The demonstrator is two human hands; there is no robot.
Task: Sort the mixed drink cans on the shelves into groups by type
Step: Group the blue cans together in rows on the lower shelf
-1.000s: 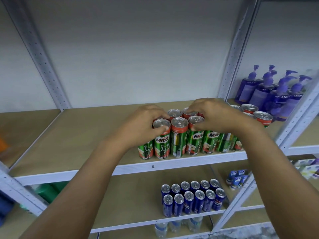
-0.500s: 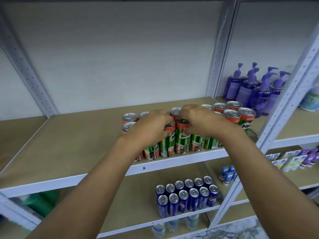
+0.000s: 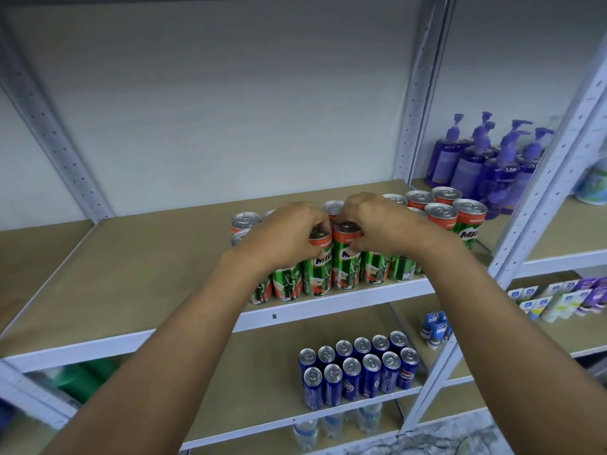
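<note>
From the head camera I see both arms reaching up to the upper shelf, where the green Milo cans stand in rows near its front edge, toward the right. My left hand has its fingers curled over the top of one front-row can, holding it by the rim. My right hand grips the neighbouring can the same way, thumb and fingers closed round its lid. The two held cans stand upright and touch each other. The hands cover most of the middle cans, so I cannot count the rows behind them; only lids show at the far left and far right of the group. The left forearm hides the lower part of the leftmost cans.

On the shelf below, blue cans stand in two neat rows near the front. Under them, clear bottles are blurred and partly cut by the shelf edge. Purple pump bottles stand far right, behind an upright post. Small boxes at the right are too small to read. Something green at the lower left is blurred.
</note>
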